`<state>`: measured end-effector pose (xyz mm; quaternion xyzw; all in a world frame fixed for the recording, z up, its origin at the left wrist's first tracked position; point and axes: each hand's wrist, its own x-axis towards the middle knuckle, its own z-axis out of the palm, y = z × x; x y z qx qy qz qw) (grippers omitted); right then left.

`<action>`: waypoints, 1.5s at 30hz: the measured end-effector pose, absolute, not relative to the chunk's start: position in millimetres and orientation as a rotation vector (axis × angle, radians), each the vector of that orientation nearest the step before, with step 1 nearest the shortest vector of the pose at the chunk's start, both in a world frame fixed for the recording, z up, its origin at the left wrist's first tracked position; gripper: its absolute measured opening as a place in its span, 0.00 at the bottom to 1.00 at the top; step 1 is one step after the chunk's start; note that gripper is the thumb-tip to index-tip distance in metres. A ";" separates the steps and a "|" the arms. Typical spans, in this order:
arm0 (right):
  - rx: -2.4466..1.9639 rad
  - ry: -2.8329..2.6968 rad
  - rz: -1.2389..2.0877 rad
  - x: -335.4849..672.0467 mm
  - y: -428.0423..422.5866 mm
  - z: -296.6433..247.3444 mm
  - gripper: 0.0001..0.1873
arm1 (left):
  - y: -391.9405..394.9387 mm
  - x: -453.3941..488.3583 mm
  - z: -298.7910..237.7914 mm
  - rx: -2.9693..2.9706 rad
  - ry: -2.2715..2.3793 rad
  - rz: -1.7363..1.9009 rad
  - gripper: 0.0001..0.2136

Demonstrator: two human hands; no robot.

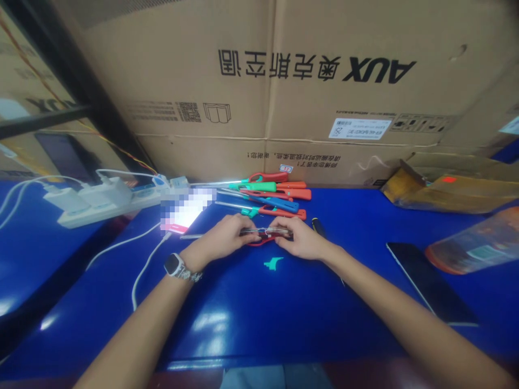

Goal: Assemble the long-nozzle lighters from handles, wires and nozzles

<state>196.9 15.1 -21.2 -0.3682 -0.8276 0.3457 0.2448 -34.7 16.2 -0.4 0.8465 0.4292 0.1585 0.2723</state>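
Observation:
Both hands hold one long-nosed gas lighter [265, 237] just above the blue table. My left hand [233, 235] is closed round its front part, and a metal tube sticks out to the left under the wrist. My right hand [295, 237] pinches the handle end. A red body edge, a pale inner part and thin wires show between the fingers; the rest is hidden. A small green plastic trigger [273, 263] lies on the table, nearer to me. Behind the hands is a pile of lighters [263, 197] with red, green and blue handles.
A lit phone [188, 210] with a cable lies at left, beside a white power strip [117, 200] with chargers. A screwdriver [318, 226] lies by my right hand. Further right are a dark phone [430, 283], a plastic jar [478, 243] and an open carton [446, 183]. Large cardboard [304, 113] stands behind.

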 end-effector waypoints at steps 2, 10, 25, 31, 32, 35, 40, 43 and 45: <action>-0.995 -2.262 0.941 197.8 15.9 -22.8 0.07 | 15.4 -34.4 1.1 2.274 1.145 0.429 0.11; -1.045 -2.311 0.860 196.1 12.0 -20.2 0.15 | 15.8 -36.7 4.6 2.197 1.125 0.475 0.13; -1.091 -2.255 0.906 186.3 10.8 -19.0 0.08 | 22.6 -39.5 -4.5 2.222 1.000 0.389 0.17; -1.071 -2.318 0.838 185.4 10.9 -20.0 0.13 | 20.7 -38.2 -6.3 2.329 1.035 0.381 0.13; -1.065 -2.336 0.806 185.2 11.1 -20.6 0.14 | 19.4 -38.3 -5.8 2.339 1.065 0.391 0.12; -1.063 -2.375 0.702 185.1 12.0 -23.6 0.15 | 14.3 -39.4 -1.5 2.389 1.203 0.518 0.09; -1.044 -2.394 0.649 186.4 13.2 -27.9 0.15 | 5.3 -37.0 11.1 2.549 1.249 0.611 0.08; -1.029 -2.395 0.655 187.6 13.5 -28.0 0.15 | 0.1 -31.6 17.1 2.592 1.247 0.674 0.07; -1.018 -2.396 0.673 188.2 13.7 -27.7 0.15 | -3.1 -27.7 19.2 2.610 1.260 0.722 0.07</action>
